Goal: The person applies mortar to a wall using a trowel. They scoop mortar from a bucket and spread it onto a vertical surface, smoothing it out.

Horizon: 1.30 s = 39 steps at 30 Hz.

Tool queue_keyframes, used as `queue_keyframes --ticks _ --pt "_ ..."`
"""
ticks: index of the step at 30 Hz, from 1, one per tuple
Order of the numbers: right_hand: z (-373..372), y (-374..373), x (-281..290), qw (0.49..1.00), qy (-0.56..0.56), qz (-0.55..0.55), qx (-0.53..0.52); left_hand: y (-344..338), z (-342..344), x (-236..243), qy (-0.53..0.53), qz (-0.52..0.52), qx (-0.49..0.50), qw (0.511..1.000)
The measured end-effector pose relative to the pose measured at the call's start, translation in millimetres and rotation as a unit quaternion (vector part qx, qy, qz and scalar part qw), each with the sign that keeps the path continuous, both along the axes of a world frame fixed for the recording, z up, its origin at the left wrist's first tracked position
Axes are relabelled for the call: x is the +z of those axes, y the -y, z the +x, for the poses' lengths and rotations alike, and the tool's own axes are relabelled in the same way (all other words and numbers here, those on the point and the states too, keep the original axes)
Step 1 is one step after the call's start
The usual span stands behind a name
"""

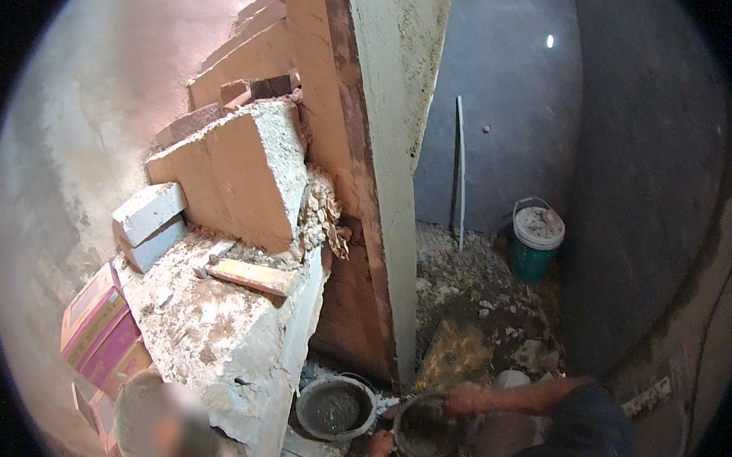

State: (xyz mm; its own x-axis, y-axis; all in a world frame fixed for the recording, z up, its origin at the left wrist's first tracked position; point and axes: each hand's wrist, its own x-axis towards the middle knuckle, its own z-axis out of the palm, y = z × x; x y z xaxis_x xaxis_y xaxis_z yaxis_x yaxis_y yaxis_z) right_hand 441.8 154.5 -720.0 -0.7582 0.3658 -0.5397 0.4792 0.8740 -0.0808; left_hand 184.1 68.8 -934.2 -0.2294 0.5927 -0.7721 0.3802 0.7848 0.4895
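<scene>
Round basin (402, 433), no long axis; my left hand (381, 445) at its 8 o'clock rim, right hand (465, 399) at 2, equally near; can't tell if either grips.

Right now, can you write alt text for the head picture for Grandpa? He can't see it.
A person's left hand and right hand are at either side of a dark round basin, beside another basin holding grey material. Rough, dusty steps rise at left; a teal bucket stands farther back at right.
</scene>
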Motion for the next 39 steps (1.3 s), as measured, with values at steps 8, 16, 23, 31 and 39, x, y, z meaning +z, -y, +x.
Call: queue_keyframes --ticks 8,16,23,31,39 --pt "-34 5 -55 0.993 0.058 -0.104 0.012 -2 -1 35 -0.009 0.042 -0.100 0.994" --pt "34 -47 -53 0.998 -0.038 -0.044 -0.012 -20 2 19 -0.015 0.062 -0.080 0.995" --pt "-47 9 -61 0.991 0.080 -0.094 0.043 -21 1 16 -0.018 0.072 -0.074 0.995" --pt "17 -41 -27 0.986 0.149 -0.075 0.006 -2 -2 21 -0.016 0.085 -0.074 0.994" --pt "5 -23 -94 0.997 0.066 -0.027 0.012 -4 0 24 -0.014 0.098 -0.077 0.992"
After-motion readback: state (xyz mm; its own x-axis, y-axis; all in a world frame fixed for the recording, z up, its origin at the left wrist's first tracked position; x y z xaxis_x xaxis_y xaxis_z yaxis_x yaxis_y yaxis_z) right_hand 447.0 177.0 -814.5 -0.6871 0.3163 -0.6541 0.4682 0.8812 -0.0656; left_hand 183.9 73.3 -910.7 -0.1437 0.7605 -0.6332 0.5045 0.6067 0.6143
